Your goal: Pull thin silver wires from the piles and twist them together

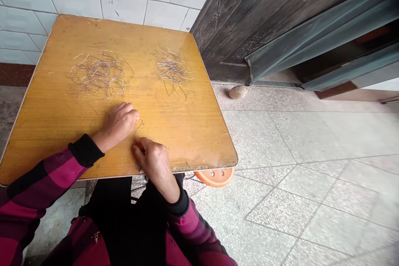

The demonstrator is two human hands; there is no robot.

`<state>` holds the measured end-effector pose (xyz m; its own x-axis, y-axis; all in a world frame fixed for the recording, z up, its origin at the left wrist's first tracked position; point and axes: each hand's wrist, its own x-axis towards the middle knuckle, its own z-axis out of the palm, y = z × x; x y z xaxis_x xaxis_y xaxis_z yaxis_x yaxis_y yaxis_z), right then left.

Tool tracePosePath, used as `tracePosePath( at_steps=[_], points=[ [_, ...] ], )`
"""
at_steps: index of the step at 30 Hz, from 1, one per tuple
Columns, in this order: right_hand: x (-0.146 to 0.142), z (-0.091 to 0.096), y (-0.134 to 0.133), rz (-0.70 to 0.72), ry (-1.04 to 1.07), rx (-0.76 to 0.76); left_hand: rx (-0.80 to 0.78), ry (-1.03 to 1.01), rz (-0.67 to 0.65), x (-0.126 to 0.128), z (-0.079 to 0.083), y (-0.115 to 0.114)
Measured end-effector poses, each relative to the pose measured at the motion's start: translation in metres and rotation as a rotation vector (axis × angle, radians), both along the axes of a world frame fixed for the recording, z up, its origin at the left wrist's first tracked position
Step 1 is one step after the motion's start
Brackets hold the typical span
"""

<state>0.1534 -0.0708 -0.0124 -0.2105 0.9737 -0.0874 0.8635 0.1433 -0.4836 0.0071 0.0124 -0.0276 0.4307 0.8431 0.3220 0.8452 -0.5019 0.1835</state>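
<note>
Left grip [116,124] on thin wire [140,124]

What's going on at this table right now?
A person is working with bare hands at a yellow wood-grain table. Their left hand rests on the tabletop, its fingertips at a thin bent wire. Their right hand sits near the table's front edge, fingers down on the surface. Farther back lie a larger pile of thin wire and, to its right, a smaller pile of thin wire.
</note>
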Motion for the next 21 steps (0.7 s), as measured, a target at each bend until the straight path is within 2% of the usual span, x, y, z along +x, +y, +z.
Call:
tracePosePath(
  at_steps=[8, 15, 21],
  points=[
    [-0.011, -0.002, -0.003, 0.012, -0.105, 0.103, 0.039, 0.007, 0.003, 0.000, -0.001, -0.001],
    [-0.012, 0.000, -0.010, 0.043, -0.172, 0.068, 0.031, 0.006, 0.008, 0.000, 0.001, -0.003],
    [-0.012, 0.000, -0.015, -0.018, -0.177, 0.054, 0.031, -0.009, 0.020, -0.001, -0.002, -0.002]
  ],
)
